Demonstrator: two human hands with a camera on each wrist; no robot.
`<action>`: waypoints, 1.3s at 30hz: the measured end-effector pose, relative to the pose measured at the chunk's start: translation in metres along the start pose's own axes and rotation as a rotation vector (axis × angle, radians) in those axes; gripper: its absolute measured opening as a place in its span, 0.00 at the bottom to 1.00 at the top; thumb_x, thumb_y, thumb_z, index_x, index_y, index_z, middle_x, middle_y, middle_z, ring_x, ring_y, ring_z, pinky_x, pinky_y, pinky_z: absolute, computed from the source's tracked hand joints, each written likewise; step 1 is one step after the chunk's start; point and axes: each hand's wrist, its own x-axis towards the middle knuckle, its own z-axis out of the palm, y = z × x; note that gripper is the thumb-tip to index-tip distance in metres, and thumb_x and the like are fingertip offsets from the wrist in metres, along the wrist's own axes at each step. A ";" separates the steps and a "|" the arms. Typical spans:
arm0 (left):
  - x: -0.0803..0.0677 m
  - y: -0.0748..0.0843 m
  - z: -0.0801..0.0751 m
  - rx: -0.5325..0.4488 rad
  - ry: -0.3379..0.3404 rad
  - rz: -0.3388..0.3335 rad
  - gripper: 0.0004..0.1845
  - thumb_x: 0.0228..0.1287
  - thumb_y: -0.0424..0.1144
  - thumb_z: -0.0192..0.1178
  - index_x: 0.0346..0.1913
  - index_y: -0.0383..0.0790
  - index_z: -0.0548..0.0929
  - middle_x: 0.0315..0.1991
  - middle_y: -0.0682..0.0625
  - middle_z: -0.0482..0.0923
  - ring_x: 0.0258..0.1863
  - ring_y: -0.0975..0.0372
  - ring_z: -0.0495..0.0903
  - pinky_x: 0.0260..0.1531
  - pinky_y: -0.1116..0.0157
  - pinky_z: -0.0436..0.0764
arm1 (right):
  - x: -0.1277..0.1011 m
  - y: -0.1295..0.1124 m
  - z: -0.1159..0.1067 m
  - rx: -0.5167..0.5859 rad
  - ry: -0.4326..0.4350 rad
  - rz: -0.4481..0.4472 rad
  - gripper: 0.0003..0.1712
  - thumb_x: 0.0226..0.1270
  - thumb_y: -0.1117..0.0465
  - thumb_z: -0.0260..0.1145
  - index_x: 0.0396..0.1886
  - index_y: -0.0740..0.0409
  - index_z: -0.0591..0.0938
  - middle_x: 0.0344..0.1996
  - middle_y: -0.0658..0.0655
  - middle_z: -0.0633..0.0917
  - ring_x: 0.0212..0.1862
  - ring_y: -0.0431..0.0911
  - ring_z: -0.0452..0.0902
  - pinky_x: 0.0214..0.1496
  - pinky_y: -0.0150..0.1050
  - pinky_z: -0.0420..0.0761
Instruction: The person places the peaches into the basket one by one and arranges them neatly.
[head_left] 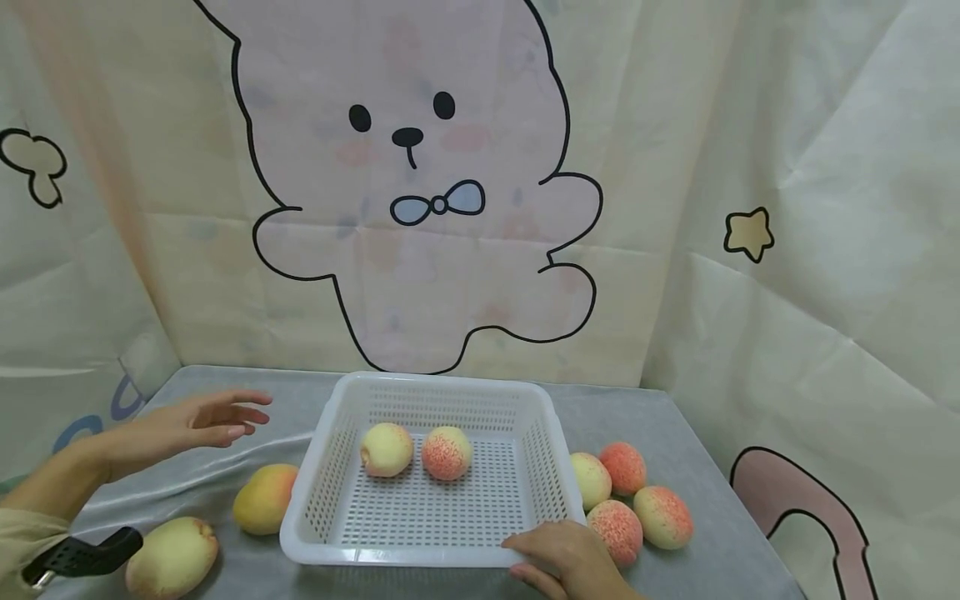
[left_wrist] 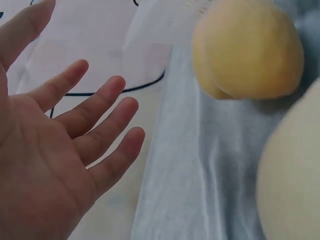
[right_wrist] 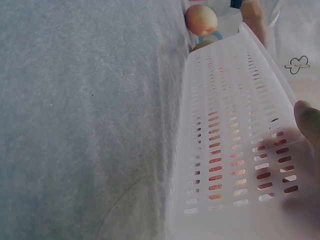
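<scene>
A white slotted plastic basket (head_left: pixel 397 557) stands in the middle of the table, with a pale peach (head_left: pixel 387 450) and a red-speckled peach (head_left: pixel 447 454) side by side in it. At its near right corner my right hand (head_left: pixel 573 558) grips the rim; in the right wrist view, the thumb (right_wrist: pixel 308 120) lies against the basket wall (right_wrist: pixel 182 220). My left hand (head_left: pixel 206 421) hovers left of the basket, fingers spread and holding nothing. Below it are a yellow-orange mango (head_left: pixel 264 500), close to the basket's left side, and a large pale fruit (head_left: pixel 172 557).
Right of the basket several peaches (head_left: pixel 663 517) sit in a cluster near the right hand. A grey cloth covers the table (head_left: pixel 622 408). Behind and beside it hangs a printed curtain (head_left: pixel 690 208). A black device part (head_left: pixel 90 552) sticks out at the left wrist.
</scene>
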 end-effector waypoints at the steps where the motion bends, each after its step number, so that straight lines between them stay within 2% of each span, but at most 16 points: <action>1: -0.001 -0.004 0.001 -0.002 -0.013 -0.009 0.28 0.80 0.41 0.45 0.79 0.47 0.57 0.75 0.36 0.64 0.61 0.80 0.72 0.51 0.66 0.78 | 0.000 0.000 0.000 -0.002 0.000 -0.001 0.11 0.67 0.53 0.70 0.48 0.45 0.86 0.38 0.41 0.91 0.40 0.31 0.85 0.42 0.23 0.78; 3: -0.002 -0.011 0.004 -0.010 -0.042 -0.030 0.29 0.80 0.41 0.46 0.79 0.47 0.56 0.75 0.34 0.62 0.62 0.78 0.72 0.51 0.68 0.78 | -0.001 0.000 0.001 -0.002 -0.001 0.003 0.12 0.66 0.54 0.71 0.48 0.45 0.86 0.38 0.41 0.91 0.39 0.31 0.85 0.42 0.23 0.78; 8: 0.000 -0.021 0.016 -0.062 -0.125 -0.048 0.33 0.78 0.41 0.49 0.81 0.45 0.52 0.75 0.31 0.60 0.68 0.58 0.71 0.53 0.67 0.78 | -0.003 -0.001 0.002 -0.014 -0.012 0.051 0.12 0.64 0.53 0.72 0.47 0.43 0.87 0.38 0.39 0.91 0.39 0.29 0.85 0.42 0.23 0.78; 10: 0.003 -0.023 0.021 -0.073 -0.145 -0.055 0.35 0.77 0.42 0.52 0.81 0.44 0.52 0.74 0.31 0.62 0.69 0.49 0.70 0.55 0.61 0.78 | -0.004 -0.002 0.002 -0.021 -0.016 0.070 0.12 0.64 0.53 0.72 0.47 0.42 0.87 0.38 0.38 0.91 0.38 0.29 0.84 0.42 0.23 0.78; 13: 0.007 -0.024 0.025 -0.066 -0.170 -0.064 0.38 0.74 0.45 0.55 0.81 0.44 0.51 0.74 0.30 0.62 0.70 0.41 0.68 0.58 0.47 0.78 | -0.004 -0.003 0.000 -0.017 -0.024 0.084 0.12 0.63 0.53 0.73 0.47 0.43 0.87 0.38 0.38 0.91 0.39 0.29 0.84 0.42 0.22 0.78; 16: 0.010 -0.023 0.028 -0.048 -0.193 -0.061 0.40 0.73 0.45 0.58 0.81 0.45 0.52 0.74 0.29 0.60 0.70 0.37 0.66 0.58 0.41 0.76 | -0.003 -0.002 0.000 -0.011 -0.026 0.076 0.12 0.63 0.54 0.73 0.47 0.43 0.87 0.38 0.38 0.91 0.39 0.29 0.84 0.43 0.22 0.78; 20: 0.016 -0.023 0.031 -0.003 -0.224 -0.031 0.40 0.72 0.43 0.60 0.81 0.44 0.53 0.74 0.26 0.59 0.69 0.33 0.65 0.58 0.43 0.76 | -0.002 -0.001 -0.001 -0.010 -0.016 0.039 0.12 0.65 0.54 0.72 0.48 0.43 0.86 0.38 0.39 0.91 0.39 0.29 0.84 0.42 0.23 0.78; 24: 0.023 -0.021 0.034 0.067 -0.251 -0.004 0.40 0.69 0.44 0.63 0.79 0.43 0.57 0.73 0.29 0.63 0.69 0.35 0.67 0.59 0.43 0.74 | -0.002 0.001 0.000 -0.011 -0.004 -0.004 0.12 0.66 0.54 0.71 0.49 0.44 0.86 0.38 0.40 0.91 0.39 0.30 0.85 0.42 0.23 0.78; 27: 0.028 -0.020 0.037 0.079 -0.275 -0.001 0.40 0.66 0.44 0.65 0.78 0.45 0.61 0.71 0.38 0.68 0.65 0.50 0.72 0.58 0.53 0.75 | -0.002 0.002 0.001 -0.016 0.000 -0.004 0.12 0.66 0.54 0.71 0.48 0.43 0.86 0.38 0.40 0.91 0.40 0.30 0.85 0.42 0.23 0.79; 31: 0.033 -0.018 0.042 0.062 -0.297 -0.014 0.40 0.63 0.44 0.66 0.77 0.47 0.63 0.68 0.46 0.70 0.59 0.62 0.73 0.54 0.64 0.73 | -0.002 0.000 0.002 -0.018 -0.004 0.014 0.12 0.65 0.54 0.71 0.48 0.43 0.87 0.39 0.39 0.91 0.40 0.30 0.85 0.43 0.23 0.79; 34: 0.036 -0.017 0.044 0.053 -0.294 -0.011 0.37 0.63 0.44 0.66 0.74 0.46 0.67 0.65 0.48 0.73 0.57 0.63 0.74 0.52 0.65 0.74 | -0.002 0.001 0.002 -0.016 -0.002 0.003 0.12 0.66 0.54 0.71 0.48 0.43 0.86 0.39 0.39 0.91 0.40 0.30 0.85 0.43 0.23 0.79; 39: 0.037 -0.020 0.043 0.024 -0.273 0.051 0.32 0.63 0.40 0.66 0.70 0.41 0.73 0.61 0.51 0.79 0.53 0.66 0.77 0.50 0.69 0.75 | -0.001 0.001 0.001 -0.014 0.008 -0.020 0.11 0.67 0.54 0.70 0.48 0.44 0.86 0.38 0.40 0.91 0.40 0.30 0.85 0.42 0.23 0.79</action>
